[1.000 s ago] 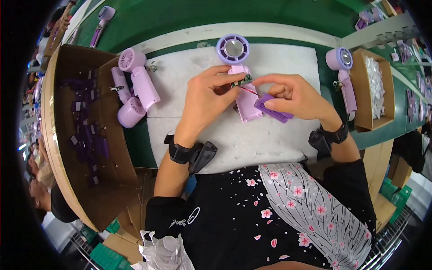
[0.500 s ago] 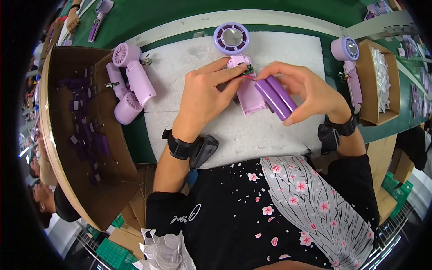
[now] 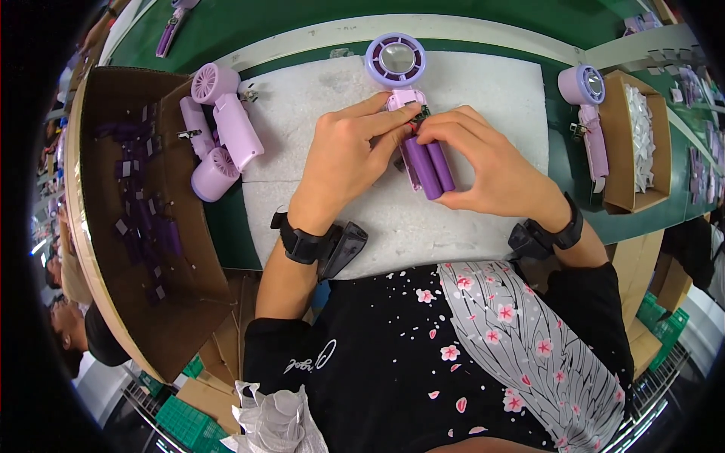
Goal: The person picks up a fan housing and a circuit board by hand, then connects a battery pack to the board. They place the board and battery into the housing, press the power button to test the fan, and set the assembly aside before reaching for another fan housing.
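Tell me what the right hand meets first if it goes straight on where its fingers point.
Most likely the left hand, at its thumb, by the far end of the purple cylinders; depth is unclear.

Green bench (image 3: pixel 236 241) is carrying a white foam sheet (image 3: pixel 483 241). Pink fan parts (image 3: pixel 238 136) are lying bunched at the sheet's left edge; right side, another fan (image 3: pixel 594 147) is lying beside a small carton (image 3: pixel 618 143).

A black, short-sleeved shirt (image 3: pixel 362 362) is filling the lower centre of the frame, its grey, black-lined panel (image 3: pixel 589 385) bearing pink blossoms (image 3: pixel 506 312). Black wrist straps (image 3: pixel 302 248) are carrying blocky modules (image 3: pixel 343 251) left and right of centre.
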### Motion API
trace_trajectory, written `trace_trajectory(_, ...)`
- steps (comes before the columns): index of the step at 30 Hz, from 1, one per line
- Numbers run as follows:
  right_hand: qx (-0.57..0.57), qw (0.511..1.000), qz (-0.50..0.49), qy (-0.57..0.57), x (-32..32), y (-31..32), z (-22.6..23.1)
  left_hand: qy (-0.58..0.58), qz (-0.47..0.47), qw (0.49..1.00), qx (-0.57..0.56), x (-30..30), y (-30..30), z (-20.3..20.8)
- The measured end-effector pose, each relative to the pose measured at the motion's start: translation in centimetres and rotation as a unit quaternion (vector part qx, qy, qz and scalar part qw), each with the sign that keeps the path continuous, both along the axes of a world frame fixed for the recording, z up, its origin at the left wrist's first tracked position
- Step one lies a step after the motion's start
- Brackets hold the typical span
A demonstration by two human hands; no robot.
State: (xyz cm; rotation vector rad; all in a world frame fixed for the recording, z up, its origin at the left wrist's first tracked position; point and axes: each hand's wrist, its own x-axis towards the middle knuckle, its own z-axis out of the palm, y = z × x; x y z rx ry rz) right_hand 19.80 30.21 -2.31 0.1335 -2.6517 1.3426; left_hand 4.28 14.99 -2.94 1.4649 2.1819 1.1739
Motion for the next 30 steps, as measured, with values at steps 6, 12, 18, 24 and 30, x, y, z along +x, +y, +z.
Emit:
trace_trajectory(6,0.040,0.998,-0.042,0.017,0.3,-1.0,0.4,0.006,-0.017,1.000,-0.007,-0.1,0.1,0.9)
trace_trajectory(12,0.064,0.995,-0.070,0.029,0.9,-1.6,0.3,0.007,-0.039,0.999,0.004,-0.3,0.0,1.0)
trace_trajectory(18,0.112,0.990,-0.070,0.053,0.9,-1.8,0.2,-0.026,-0.040,0.999,-0.015,-0.6,-0.3,1.1)
trace_trajectory(24,0.083,0.990,-0.110,0.012,0.3,-2.2,0.6,-0.063,-0.044,0.996,-0.037,-0.6,-0.1,1.4)
trace_trajectory(30,0.008,0.993,-0.117,-0.011,-0.4,-1.4,0.4,-0.118,-0.020,0.992,-0.037,-0.5,0.1,0.9)
